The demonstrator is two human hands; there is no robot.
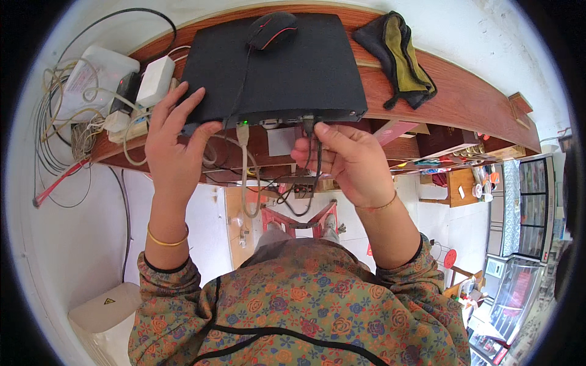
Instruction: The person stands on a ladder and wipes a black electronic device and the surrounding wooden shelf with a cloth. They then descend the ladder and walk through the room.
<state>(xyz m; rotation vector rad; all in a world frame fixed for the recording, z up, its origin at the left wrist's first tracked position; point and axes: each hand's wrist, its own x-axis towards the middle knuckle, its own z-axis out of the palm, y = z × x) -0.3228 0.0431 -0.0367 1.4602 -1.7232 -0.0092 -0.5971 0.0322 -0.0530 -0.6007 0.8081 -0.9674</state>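
Note:
A flat black metal box (293,75), like a video recorder, lies on a reddish-brown wooden shelf (476,105). Its edge nearest me has ports. My left hand (170,142) grips its left near corner, fingers spread on the side and top, thumb by the port edge. My right hand (355,158) pinches a black cable plug (308,122) at a port right of centre; how deep the plug sits is hidden. Left of it, a grey network cable (243,137) is plugged in beside a green light. A black computer mouse (273,31) rests on top, its cord crossing the box.
Tangled cables (59,105), a white adapter (155,81) and a white plastic box (98,75) crowd the left. A black and olive cloth item (405,61) lies on the right. Below are compartments with boxes (448,137) and a red stool (279,218).

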